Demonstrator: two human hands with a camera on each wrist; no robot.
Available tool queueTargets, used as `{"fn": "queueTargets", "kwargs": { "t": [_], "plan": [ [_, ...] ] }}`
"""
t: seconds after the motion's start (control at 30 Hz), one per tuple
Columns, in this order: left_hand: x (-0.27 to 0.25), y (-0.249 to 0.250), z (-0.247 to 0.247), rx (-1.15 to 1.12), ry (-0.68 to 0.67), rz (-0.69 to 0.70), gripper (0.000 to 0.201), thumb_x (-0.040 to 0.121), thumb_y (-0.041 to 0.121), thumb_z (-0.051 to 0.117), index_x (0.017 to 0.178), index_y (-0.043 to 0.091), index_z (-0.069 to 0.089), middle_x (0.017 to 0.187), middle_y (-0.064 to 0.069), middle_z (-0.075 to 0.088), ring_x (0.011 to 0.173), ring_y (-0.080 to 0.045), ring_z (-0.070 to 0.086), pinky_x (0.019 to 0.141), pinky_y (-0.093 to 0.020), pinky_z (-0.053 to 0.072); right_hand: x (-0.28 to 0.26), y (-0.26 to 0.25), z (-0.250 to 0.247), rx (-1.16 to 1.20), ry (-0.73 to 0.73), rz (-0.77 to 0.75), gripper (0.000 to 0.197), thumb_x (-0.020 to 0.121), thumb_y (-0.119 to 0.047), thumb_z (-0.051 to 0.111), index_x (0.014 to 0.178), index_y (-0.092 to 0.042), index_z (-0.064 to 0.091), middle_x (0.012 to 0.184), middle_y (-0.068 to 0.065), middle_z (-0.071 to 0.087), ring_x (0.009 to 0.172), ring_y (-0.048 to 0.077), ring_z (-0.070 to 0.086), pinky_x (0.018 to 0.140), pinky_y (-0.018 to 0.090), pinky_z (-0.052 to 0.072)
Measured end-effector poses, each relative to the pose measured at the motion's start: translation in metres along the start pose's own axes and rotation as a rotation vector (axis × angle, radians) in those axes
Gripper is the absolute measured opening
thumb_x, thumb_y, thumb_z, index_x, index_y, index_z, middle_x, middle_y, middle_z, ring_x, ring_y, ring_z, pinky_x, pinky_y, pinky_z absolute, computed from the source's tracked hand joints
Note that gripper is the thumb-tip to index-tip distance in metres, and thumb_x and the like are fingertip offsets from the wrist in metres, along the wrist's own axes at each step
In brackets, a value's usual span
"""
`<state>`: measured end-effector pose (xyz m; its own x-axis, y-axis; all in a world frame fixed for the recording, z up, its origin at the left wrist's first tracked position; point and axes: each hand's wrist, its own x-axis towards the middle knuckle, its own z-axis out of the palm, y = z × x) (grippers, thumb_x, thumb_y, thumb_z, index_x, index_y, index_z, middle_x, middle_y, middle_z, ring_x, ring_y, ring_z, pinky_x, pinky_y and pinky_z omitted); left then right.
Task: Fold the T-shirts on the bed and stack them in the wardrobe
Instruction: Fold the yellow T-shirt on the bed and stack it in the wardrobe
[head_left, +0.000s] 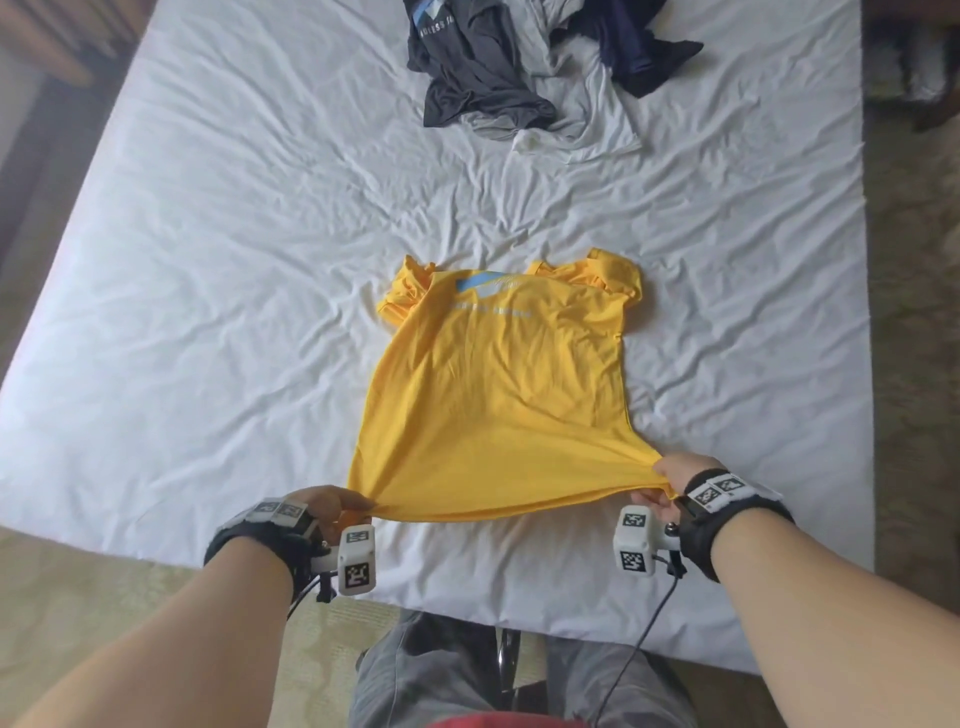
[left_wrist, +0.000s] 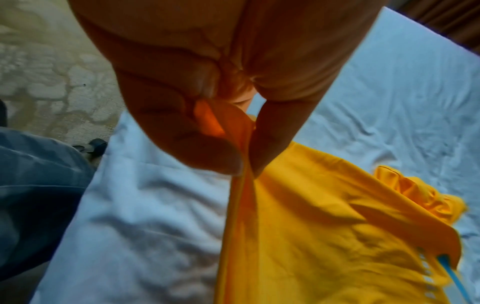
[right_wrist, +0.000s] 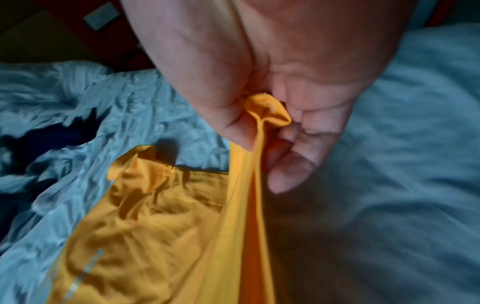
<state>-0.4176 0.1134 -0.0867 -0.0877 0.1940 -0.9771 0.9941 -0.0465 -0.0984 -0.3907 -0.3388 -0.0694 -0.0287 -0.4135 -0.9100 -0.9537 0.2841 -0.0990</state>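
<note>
Both hands are on the yellow T-shirt (head_left: 498, 384), which lies spread at the centre of the white bed (head_left: 208, 312), printed side up. Its long axis runs from 6 o'clock to 12 o'clock: hem toward the person, collar and bunched sleeves pointing to 12. The left hand (head_left: 332, 506) has the hem's corner at 7 o'clock, thumb and fingers (left_wrist: 207, 152) clamped together on a fold of cloth. The right hand (head_left: 675, 480) takes the opposite corner at 5 o'clock, and its fingers (right_wrist: 288, 172) curl round a gathered tuck of fabric against the thumb. Between the two grips the hem is pulled taut and lifted just off the sheet, creases fanning out from each corner. A blue-and-white print sits across the chest at the far end. Up at 12 o'clock, well apart from the yellow shirt, a rumpled heap waits: a dark grey T-shirt (head_left: 478, 73), a light grey garment (head_left: 582, 109) and a navy garment (head_left: 639, 47) touching one another.
</note>
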Motion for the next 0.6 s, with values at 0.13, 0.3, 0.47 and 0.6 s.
{"fn": "queueTargets", "kwargs": {
  "t": [0.13, 0.3, 0.47, 0.6],
  "plan": [
    [-0.015, -0.009, -0.003, -0.024, -0.027, -0.010, 0.020, 0.080, 0.011, 0.081, 0.074, -0.002, 0.067, 0.070, -0.015, 0.063, 0.048, -0.027, 0.057, 0.049, -0.033, 0.050, -0.001, 0.007, -0.011, -0.549, 0.149, -0.173, 0.031, 0.105, -0.013, 0.045, 0.125, 0.006, 0.059, 0.120, 0.023, 0.064, 0.110, 0.037, 0.063, 0.087, 0.041, 0.054],
    [-0.057, 0.046, -0.003, -0.238, -0.107, 0.119, 0.019, 0.102, 0.008, 0.056, 0.092, -0.008, 0.058, 0.066, -0.017, 0.064, 0.040, -0.020, 0.062, 0.040, -0.025, 0.052, -0.009, -0.030, -0.032, -0.416, -0.036, -0.343, 0.024, 0.107, -0.011, 0.043, 0.115, -0.006, 0.064, 0.140, 0.025, 0.053, 0.132, 0.036, 0.050, 0.112, 0.036, 0.041],
    [-0.179, 0.156, -0.004, -0.430, -0.208, 0.394, 0.029, 0.104, 0.018, 0.049, 0.081, 0.001, 0.052, 0.048, -0.008, 0.057, 0.029, -0.012, 0.049, 0.032, -0.014, 0.039, -0.126, -0.149, -0.059, 0.327, -0.168, -0.402, 0.008, 0.103, -0.010, 0.050, 0.102, -0.013, 0.058, 0.100, 0.024, 0.061, 0.077, 0.035, 0.072, 0.040, 0.039, 0.055],
    [-0.333, 0.227, -0.012, -0.624, -0.245, 0.747, 0.016, 0.099, 0.015, 0.060, 0.087, 0.007, 0.053, 0.056, -0.003, 0.059, 0.032, -0.011, 0.053, 0.035, -0.016, 0.044, -0.265, -0.240, -0.106, 0.497, -0.305, -0.705, 0.023, 0.106, -0.009, 0.043, 0.094, -0.021, 0.059, 0.095, 0.016, 0.062, 0.071, 0.026, 0.070, 0.032, 0.023, 0.045]
  ]
}}
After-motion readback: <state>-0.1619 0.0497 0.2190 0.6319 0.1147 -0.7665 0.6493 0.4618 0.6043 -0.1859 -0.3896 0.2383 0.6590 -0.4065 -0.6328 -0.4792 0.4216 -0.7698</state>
